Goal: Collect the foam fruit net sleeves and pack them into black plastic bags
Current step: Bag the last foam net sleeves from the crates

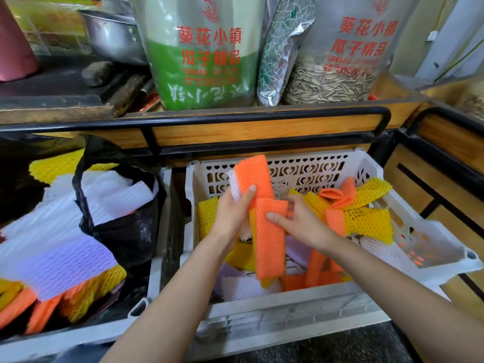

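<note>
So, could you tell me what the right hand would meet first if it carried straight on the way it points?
The right hand points left across the orange sleeve it pinches, so the left hand, just beyond, would likely come first, though depth is hard to judge.

Two forearms come up from the lower edge, the left forearm (170, 297) and the right forearm (392, 292), both uncovered all the way from that edge to the wrist, slim and smooth. The left hand (230, 213) and the right hand (301, 224) are bare as well, with slender fingers. The left thumbnail (252, 188) is short, rounded and plain. The far fingers of the right hand are smeared by blur, so their detail cannot be told
</note>
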Available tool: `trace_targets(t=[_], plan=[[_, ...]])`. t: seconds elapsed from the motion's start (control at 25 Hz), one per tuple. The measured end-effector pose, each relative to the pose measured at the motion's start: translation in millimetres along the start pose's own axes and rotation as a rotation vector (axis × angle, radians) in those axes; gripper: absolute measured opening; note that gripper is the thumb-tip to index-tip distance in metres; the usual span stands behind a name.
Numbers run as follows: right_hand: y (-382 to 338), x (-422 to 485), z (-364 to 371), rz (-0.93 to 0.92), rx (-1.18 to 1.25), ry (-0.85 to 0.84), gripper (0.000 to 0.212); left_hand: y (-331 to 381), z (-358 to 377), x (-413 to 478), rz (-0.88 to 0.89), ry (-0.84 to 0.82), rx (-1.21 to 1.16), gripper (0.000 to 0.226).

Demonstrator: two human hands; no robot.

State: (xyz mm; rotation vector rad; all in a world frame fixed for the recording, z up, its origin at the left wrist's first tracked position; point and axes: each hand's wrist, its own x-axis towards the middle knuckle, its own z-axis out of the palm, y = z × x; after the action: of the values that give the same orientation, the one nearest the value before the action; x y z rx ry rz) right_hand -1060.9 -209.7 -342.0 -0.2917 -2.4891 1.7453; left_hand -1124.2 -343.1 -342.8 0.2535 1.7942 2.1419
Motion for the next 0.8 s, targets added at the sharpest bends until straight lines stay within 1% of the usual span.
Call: trace_targets(t=[0.04, 0.08, 0.12, 0.16, 0.2, 0.24, 0.28, 0.32, 0.36, 0.4, 0.44, 0.48, 0.56, 0.6, 0.64, 0.68, 0.72, 0.8], plan=[[4.1, -3.9, 2.2, 0.022, 0.026, -0.063, 0.010, -1.2, -1.0, 1.2, -0.002, 0.011, 0.007, 0.025], [6.3, -9.0, 3.5, 0.066, 0.058, -0.152, 0.007, -1.3, -0.6, 0.8, 0.002, 0.017, 0.015, 0.026], [7.7, -14.1, 3.9, 0.129, 0.075, -0.247, 0.010, -1.1, 0.0, 0.1, 0.019, 0.024, 0.005, 0.026], [10.4, -16.8, 2.7, 0.167, 0.056, -0.316, 0.019, 0.8, 0.5, -1.4, 0.045, 0.051, -0.022, 0.026], [12.6, -17.9, 0.0, 0.163, 0.018, -0.344, 0.027, 1.8, -0.3, -1.3, 0.073, 0.100, -0.061, 0.025], [12.0, -18.7, -4.6, 0.140, 0.002, -0.336, 0.032, 3.7, -2.2, -0.6, 0.107, 0.177, -0.072, 0.022], [9.0, -18.9, -11.3, 0.115, 0.001, -0.296, 0.034, 4.6, -5.5, 1.6, 0.143, 0.280, -0.027, 0.020], [3.4, -18.7, -18.8, 0.092, 0.008, -0.229, 0.033, 5.8, -8.4, 2.3, 0.179, 0.372, 0.068, 0.017], [-3.0, -18.4, -26.5, 0.068, 0.027, -0.151, 0.029, 6.0, -10.5, 2.7, 0.196, 0.422, 0.161, 0.013], [-9.7, -17.4, -34.8, 0.048, 0.056, -0.082, 0.026, 6.8, -10.8, 2.1, 0.180, 0.398, 0.211, 0.010], [-14.8, -15.5, -42.2, 0.032, 0.088, -0.034, 0.023, 6.5, -9.3, 1.3, 0.139, 0.310, 0.212, 0.010], [-20.0, -13.8, -46.5, 0.020, 0.104, -0.008, 0.021, 6.4, -5.5, -1.2, 0.076, 0.184, 0.179, 0.014], [-24.6, -8.7, -47.0, -0.006, 0.063, 0.010, 0.020, 7.0, 1.9, -7.6, -0.032, -0.112, -0.010, 0.028], [-24.0, -5.3, -45.1, -0.024, 0.021, 0.018, 0.020, 5.4, 3.6, -9.7, -0.058, -0.236, -0.058, 0.038], [-23.1, -2.6, -42.9, -0.045, -0.017, 0.033, 0.020, 5.0, 4.8, -12.4, -0.071, -0.329, -0.039, 0.046], [-21.7, -0.8, -40.5, -0.064, -0.040, 0.048, 0.019, 5.0, 6.1, -14.5, -0.065, -0.373, 0.022, 0.049], [-21.2, -0.1, -38.7, -0.081, -0.034, 0.054, 0.018, 6.3, 8.4, -16.6, -0.043, -0.371, 0.088, 0.046], [-19.0, -0.4, -38.0, -0.104, 0.017, 0.032, 0.020, 5.0, 9.7, -14.8, 0.007, -0.247, 0.178, 0.048]])
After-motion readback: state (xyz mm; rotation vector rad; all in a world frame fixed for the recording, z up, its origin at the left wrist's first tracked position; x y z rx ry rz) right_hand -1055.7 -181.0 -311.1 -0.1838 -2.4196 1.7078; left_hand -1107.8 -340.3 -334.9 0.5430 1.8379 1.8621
